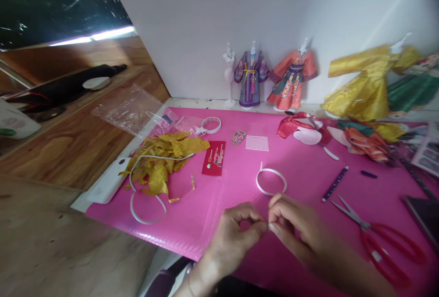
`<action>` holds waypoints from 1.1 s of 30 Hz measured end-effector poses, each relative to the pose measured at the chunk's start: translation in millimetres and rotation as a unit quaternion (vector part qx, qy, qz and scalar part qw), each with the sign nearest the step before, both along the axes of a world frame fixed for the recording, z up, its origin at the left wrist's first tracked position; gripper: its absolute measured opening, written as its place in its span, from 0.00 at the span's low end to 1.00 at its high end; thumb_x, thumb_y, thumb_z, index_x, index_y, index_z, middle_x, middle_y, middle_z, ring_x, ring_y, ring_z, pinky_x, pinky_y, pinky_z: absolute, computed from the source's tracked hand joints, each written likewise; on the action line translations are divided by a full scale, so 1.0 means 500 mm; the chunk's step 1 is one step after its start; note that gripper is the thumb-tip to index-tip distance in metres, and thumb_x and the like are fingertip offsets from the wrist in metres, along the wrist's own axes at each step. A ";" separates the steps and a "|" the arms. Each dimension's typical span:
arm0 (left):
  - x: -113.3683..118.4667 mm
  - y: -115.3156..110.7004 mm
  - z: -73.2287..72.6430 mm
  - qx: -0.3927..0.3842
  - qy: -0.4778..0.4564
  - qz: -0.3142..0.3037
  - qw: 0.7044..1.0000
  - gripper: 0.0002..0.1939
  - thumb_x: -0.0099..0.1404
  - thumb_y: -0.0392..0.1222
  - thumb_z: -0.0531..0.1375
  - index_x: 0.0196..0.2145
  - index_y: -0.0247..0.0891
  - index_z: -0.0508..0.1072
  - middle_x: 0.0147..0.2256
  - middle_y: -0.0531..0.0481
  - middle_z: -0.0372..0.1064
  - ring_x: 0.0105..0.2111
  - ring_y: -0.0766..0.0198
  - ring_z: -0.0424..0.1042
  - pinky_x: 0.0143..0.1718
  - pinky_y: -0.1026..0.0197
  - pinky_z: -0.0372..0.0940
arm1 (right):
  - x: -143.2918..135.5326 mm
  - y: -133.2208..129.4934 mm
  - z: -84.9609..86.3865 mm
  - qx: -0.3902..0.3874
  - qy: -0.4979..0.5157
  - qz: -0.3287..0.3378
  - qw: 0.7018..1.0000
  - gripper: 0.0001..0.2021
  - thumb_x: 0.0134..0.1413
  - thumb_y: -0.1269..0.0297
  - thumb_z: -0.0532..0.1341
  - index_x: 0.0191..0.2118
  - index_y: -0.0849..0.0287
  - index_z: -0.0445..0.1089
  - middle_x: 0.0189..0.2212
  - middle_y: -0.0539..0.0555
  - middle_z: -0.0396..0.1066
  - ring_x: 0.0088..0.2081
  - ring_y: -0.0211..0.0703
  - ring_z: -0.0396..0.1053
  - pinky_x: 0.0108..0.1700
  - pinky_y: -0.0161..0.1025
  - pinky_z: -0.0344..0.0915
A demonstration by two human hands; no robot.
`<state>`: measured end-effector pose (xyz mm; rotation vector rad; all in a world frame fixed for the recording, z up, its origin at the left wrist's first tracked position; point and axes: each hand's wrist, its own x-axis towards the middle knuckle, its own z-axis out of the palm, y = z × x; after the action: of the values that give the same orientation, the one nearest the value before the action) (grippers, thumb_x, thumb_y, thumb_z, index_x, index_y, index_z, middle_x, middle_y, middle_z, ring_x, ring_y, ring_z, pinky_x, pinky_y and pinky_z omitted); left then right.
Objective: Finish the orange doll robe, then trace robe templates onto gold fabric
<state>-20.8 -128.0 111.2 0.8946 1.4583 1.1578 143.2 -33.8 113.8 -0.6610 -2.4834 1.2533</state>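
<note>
Left hand (236,233) and right hand (295,226) meet over the near side of the pink-covered tabletop (236,191), each with thumb and forefinger pinched closed, tip against tip. From my end of the feed, whatever lies between them is too small to make out, so I cannot tell what, if anything, they grip; it would sit right at that meeting point. For such fine fingerwork I'd steady both wrists, let one pinch anchor while the other does the shifting, and angle the fingers so the tips stay visible to me.

Counting from big to small, I get four doll robes along the white wall (212,36): yellow robe (363,82), coral robe (295,77), purple robe (252,82), green robe (409,91). Then one pair of red-handled scissors (364,225), blades apart; one mustard fabric heap (158,175); one bare dress form (229,75); one white looped strip (270,170), just beyond the right hand; one red card (213,159); one patterned pen (335,183); one pearl-bead sheet (257,143); one dark cap (369,174).
</note>
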 end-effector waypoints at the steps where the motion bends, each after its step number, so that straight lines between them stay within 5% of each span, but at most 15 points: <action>1: -0.001 0.001 0.000 0.001 -0.002 0.001 1.000 0.09 0.59 0.43 0.62 0.24 0.37 0.71 0.26 0.52 0.65 0.30 0.64 0.63 0.35 0.61 0.57 | 0.000 -0.001 -0.001 -0.006 0.001 -0.005 1.000 0.08 0.66 0.68 0.52 0.33 0.54 0.59 0.28 0.46 0.59 0.27 0.36 0.58 0.28 0.35 0.54; 9: -0.002 0.004 -0.009 -0.004 0.009 0.019 1.000 0.11 0.60 0.45 0.62 0.25 0.36 0.73 0.27 0.52 0.66 0.29 0.64 0.64 0.34 0.61 0.59 | -0.004 -0.006 -0.009 -0.098 0.050 -0.059 0.992 0.11 0.69 0.62 0.50 0.32 0.55 0.60 0.28 0.46 0.58 0.27 0.36 0.58 0.30 0.34 0.57; 14: -0.045 -0.005 -0.040 0.021 0.146 0.062 0.987 0.09 0.63 0.44 0.61 0.28 0.38 0.76 0.30 0.49 0.72 0.33 0.61 0.70 0.38 0.61 0.63 | 0.001 -0.015 -0.043 -0.157 0.046 -0.116 0.980 0.13 0.68 0.57 0.51 0.31 0.54 0.60 0.23 0.45 0.52 0.24 0.37 0.53 0.26 0.35 0.51; 16: -0.099 -0.010 -0.049 0.018 0.269 0.111 0.956 0.09 0.65 0.42 0.58 0.31 0.38 0.77 0.32 0.48 0.74 0.34 0.61 0.72 0.37 0.62 0.64 | 0.007 -0.018 -0.061 -0.172 0.037 -0.136 0.975 0.14 0.67 0.56 0.52 0.30 0.54 0.59 0.23 0.45 0.53 0.25 0.38 0.52 0.27 0.35 0.52; 18: -0.165 -0.014 -0.054 -0.045 0.415 0.169 0.893 0.09 0.65 0.40 0.56 0.34 0.38 0.77 0.34 0.48 0.74 0.33 0.62 0.72 0.37 0.62 0.64 | 0.013 -0.020 -0.078 -0.184 0.024 -0.142 0.972 0.15 0.67 0.55 0.51 0.29 0.55 0.58 0.24 0.45 0.53 0.26 0.38 0.53 0.28 0.35 0.53; 21: -0.257 -0.015 -0.057 -0.104 0.484 0.216 0.842 0.10 0.65 0.37 0.56 0.37 0.34 0.77 0.36 0.44 0.74 0.33 0.59 0.72 0.37 0.58 0.63 | 0.016 -0.021 -0.096 -0.198 0.009 -0.118 0.973 0.16 0.68 0.53 0.51 0.29 0.55 0.58 0.24 0.46 0.53 0.26 0.38 0.53 0.29 0.34 0.55; 25: -0.321 0.000 -0.067 -0.152 0.526 0.195 0.813 0.09 0.63 0.34 0.56 0.34 0.34 0.77 0.36 0.42 0.74 0.38 0.54 0.73 0.40 0.56 0.63 | 0.017 -0.023 -0.109 -0.192 0.007 -0.128 0.973 0.16 0.68 0.53 0.50 0.29 0.54 0.58 0.24 0.46 0.52 0.27 0.39 0.53 0.29 0.34 0.56; 29: -0.340 0.024 -0.076 -0.194 0.537 0.137 0.809 0.08 0.63 0.31 0.58 0.32 0.35 0.77 0.36 0.44 0.76 0.39 0.56 0.74 0.42 0.57 0.64 | 0.029 -0.022 -0.118 -0.172 0.006 -0.116 0.978 0.16 0.67 0.51 0.51 0.29 0.54 0.60 0.25 0.47 0.55 0.27 0.39 0.57 0.30 0.33 0.61; 33: -0.350 0.040 -0.082 -0.227 0.534 0.098 0.808 0.06 0.68 0.38 0.61 0.33 0.34 0.75 0.34 0.50 0.74 0.38 0.61 0.74 0.44 0.54 0.68 | 0.037 -0.021 -0.121 -0.140 0.014 -0.126 0.982 0.17 0.65 0.51 0.53 0.28 0.54 0.61 0.24 0.48 0.58 0.26 0.39 0.59 0.28 0.33 0.62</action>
<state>-195.7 -108.1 70.1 1.1105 2.6471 0.2993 161.9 -44.2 53.5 -0.9843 -2.1358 1.5095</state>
